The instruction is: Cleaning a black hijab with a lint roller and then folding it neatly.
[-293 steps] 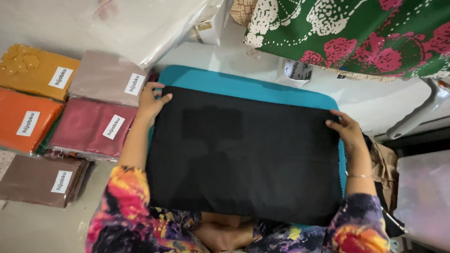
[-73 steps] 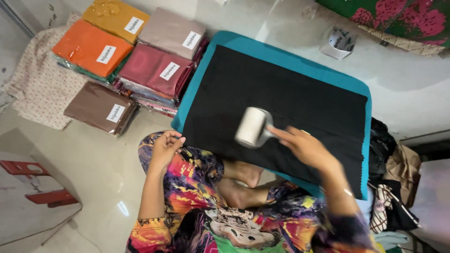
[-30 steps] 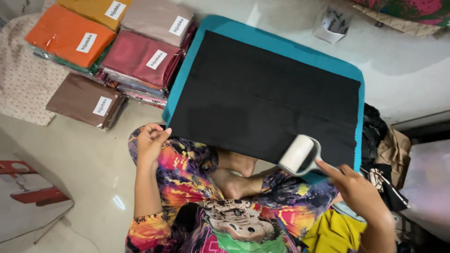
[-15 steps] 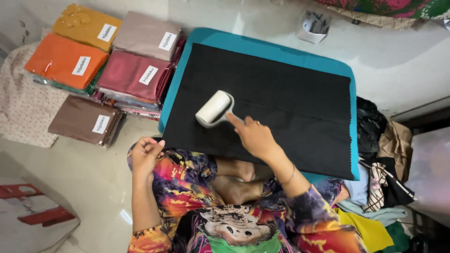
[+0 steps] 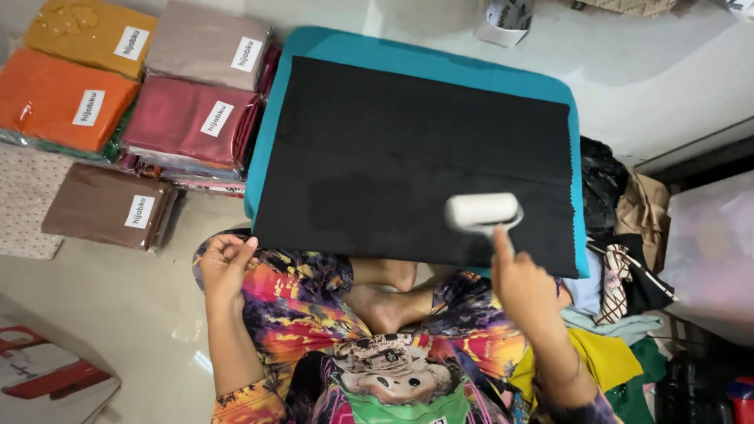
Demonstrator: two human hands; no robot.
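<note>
A: Head view, right side?
B: Right hand (image 5: 525,284) closed around handle of white lint roller (image 5: 481,211), forefinger stretched along it; roller lying on black cloth (image 5: 408,149) near its right edge, toward near right corner.

A: Cloth support?
B: Spread flat on teal board (image 5: 577,157), teal margin showing at far and right edges.

A: Left side?
B: Left hand (image 5: 225,263) loosely curled, holding nothing, resting on patterned knee just off board's near left corner.

A: Surroundings?
B: Stack of wrapped folded fabrics (image 5: 141,126) on floor beside board's left edge.
</note>
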